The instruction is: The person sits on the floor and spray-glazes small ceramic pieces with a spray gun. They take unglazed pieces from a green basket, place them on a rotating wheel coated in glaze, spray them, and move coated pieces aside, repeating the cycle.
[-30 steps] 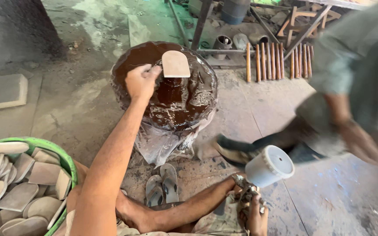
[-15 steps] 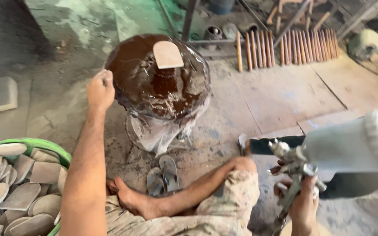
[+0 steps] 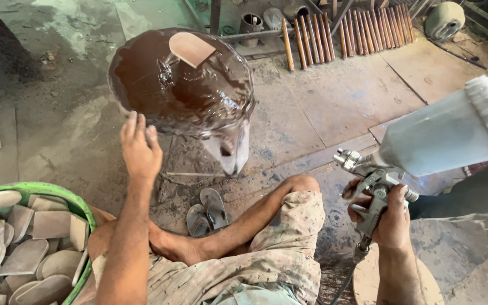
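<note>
Your right hand [image 3: 388, 220] was wrapped tight round the grip of the spray gun [image 3: 379, 186], fingers curled on the handle, its pale cup [image 3: 447, 133] tilted up and away to the right of the stand; your left hand [image 3: 139, 149] hovered flat and open, fingers spread and holding nothing, just short of the near edge of the plastic-wrapped stand [image 3: 182, 85]; on top of that stand, toward its far side, lay the flat tan piece [image 3: 191, 48] on brown-coated film; near the foot of the stand a pair of sandals [image 3: 207, 210] sat on the floor beside your bent leg [image 3: 244, 220]; well to the left of the stand, the green basket [image 3: 83, 206] held a heap of similar pale pieces [image 3: 26, 248]; beyond the stand, a row of wooden sticks [image 3: 345, 34] lay side by side.
</note>
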Action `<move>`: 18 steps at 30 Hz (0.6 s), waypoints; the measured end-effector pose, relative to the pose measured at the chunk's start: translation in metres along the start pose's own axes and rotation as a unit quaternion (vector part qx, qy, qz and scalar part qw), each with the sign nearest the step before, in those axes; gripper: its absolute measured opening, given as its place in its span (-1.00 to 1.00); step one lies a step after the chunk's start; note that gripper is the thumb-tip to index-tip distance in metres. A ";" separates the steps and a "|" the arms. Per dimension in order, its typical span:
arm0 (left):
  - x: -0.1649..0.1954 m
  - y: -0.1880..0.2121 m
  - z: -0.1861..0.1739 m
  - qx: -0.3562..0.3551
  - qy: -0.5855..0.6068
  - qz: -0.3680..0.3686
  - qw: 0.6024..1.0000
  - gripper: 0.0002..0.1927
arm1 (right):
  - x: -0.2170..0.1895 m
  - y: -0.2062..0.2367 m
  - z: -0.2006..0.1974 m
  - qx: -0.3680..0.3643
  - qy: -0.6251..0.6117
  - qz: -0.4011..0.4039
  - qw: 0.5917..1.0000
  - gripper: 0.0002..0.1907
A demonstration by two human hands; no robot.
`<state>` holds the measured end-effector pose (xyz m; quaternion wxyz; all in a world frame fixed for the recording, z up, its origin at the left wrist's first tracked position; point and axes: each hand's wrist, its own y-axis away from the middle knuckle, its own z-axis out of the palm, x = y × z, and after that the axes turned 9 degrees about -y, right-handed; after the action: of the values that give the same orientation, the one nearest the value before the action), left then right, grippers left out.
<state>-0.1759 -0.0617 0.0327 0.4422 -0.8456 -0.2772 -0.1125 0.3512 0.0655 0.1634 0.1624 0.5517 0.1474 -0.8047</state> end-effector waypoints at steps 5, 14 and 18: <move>0.049 0.039 0.012 -0.024 -0.088 0.028 0.995 -0.42 | -0.006 -0.003 0.003 0.005 0.120 -0.082 0.989 -0.15; 0.133 0.064 0.040 -0.113 0.100 0.043 0.988 -0.36 | -0.004 -0.024 0.015 0.015 0.003 -0.028 0.999 -0.21; 0.097 0.035 0.023 -0.087 0.027 0.020 0.996 -0.43 | -0.008 -0.036 0.022 -0.023 0.011 -0.069 0.997 -0.22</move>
<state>-0.0777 -0.0233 0.0376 0.3769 -0.8826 -0.2375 -0.1503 0.3205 0.0899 0.1802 0.1172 0.5453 0.2051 -0.8043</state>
